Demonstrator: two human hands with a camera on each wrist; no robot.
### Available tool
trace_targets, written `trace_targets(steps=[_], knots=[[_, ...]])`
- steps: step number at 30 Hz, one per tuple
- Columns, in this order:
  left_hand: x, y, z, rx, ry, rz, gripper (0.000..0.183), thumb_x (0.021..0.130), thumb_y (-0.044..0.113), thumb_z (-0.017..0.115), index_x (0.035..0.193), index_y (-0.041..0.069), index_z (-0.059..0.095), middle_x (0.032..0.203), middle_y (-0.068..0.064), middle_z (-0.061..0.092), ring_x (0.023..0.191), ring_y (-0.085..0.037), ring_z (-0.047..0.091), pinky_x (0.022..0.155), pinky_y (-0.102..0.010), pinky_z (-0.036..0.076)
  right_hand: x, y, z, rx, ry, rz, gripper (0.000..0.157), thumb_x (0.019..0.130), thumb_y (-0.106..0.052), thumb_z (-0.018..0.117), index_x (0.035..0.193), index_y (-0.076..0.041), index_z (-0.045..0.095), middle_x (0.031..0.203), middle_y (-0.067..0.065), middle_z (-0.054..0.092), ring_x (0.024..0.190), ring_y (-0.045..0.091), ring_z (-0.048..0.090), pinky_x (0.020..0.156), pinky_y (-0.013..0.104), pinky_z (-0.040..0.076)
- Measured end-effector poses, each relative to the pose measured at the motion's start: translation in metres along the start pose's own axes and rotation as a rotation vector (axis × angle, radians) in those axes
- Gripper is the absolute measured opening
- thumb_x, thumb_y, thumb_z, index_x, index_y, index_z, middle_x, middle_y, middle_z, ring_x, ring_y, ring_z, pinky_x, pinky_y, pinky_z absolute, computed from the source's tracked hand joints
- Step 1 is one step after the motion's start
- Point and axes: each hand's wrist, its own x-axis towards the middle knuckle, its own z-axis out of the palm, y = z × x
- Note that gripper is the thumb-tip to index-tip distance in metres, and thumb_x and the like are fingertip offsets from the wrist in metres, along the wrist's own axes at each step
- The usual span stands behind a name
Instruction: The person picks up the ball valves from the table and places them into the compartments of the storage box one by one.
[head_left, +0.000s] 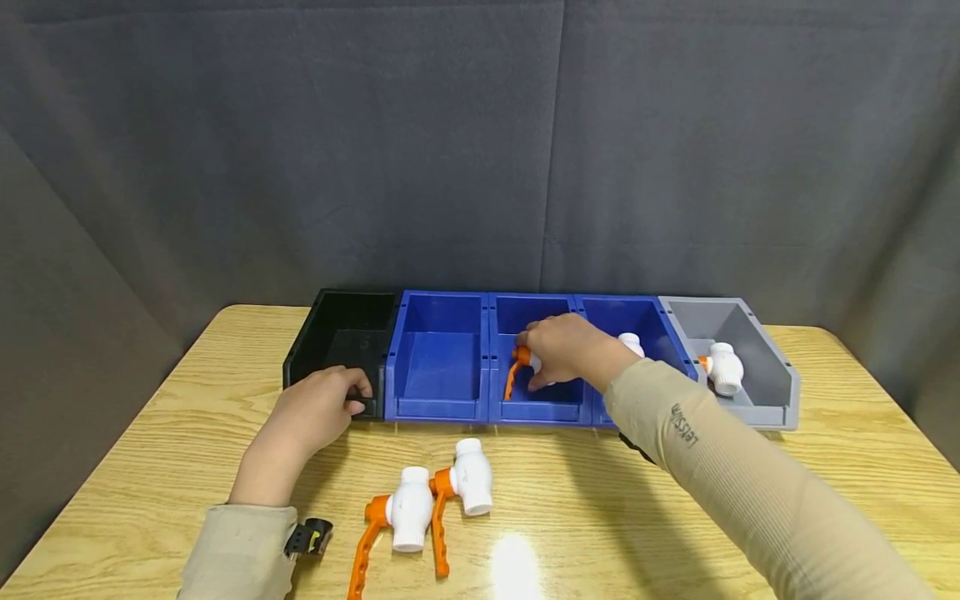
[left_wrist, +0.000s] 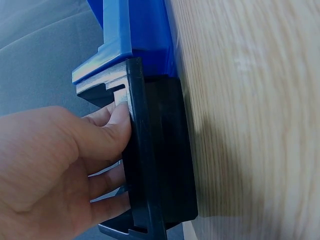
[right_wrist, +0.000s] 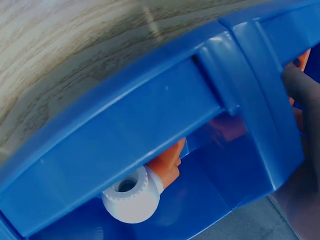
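My left hand (head_left: 318,412) is at the front of the black bin (head_left: 298,350). In the left wrist view its thumb and fingers pinch the bin's front rim. My right hand (head_left: 564,350) reaches into the middle blue bin (head_left: 540,412) and grips a white ball valve with an orange lever handle (head_left: 512,379). My fingers hide most of that valve's body. Two more white ball valves, a left one (head_left: 412,510) and a right one (head_left: 473,477), lie side by side on the table with orange handles towards me.
Another blue bin (head_left: 438,408) joins the black one. Right of the middle bin, a further blue bin holds a ball valve (right_wrist: 132,197), partly covered by my right arm in the head view. The grey bin (head_left: 780,392) at the right end contains another valve (head_left: 725,369). A dark curtain (head_left: 480,150) hangs behind.
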Motion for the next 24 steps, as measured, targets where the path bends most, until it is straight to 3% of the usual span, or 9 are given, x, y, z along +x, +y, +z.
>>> trace_targets(steps=[14,24], knots=[[0.0009,-0.0006,-0.0003,0.004,0.000,0.021,0.008,0.091,0.007,0.070,0.097,0.012,0.068,0.088,-0.004,0.062,0.079,-0.023,0.057,0.075,-0.045,0.050,-0.0023,0.0021,0.0053,-0.001,0.018,-0.022,0.059,0.078,-0.050,0.081,0.121,-0.011,0.067,0.102,0.004,0.068,0.092,0.025,0.064,0.086,0.045,0.053],[0.0006,-0.0022,-0.0005,0.007,0.001,0.012,0.008,0.091,0.007,0.070,0.097,0.012,0.068,0.088,-0.004,0.062,0.079,-0.023,0.057,0.075,-0.045,0.050,-0.0022,0.0001,0.0078,0.001,0.060,-0.045,0.061,0.079,-0.048,0.081,0.124,-0.010,0.067,0.111,0.008,0.069,0.097,0.028,0.064,0.088,0.045,0.052]])
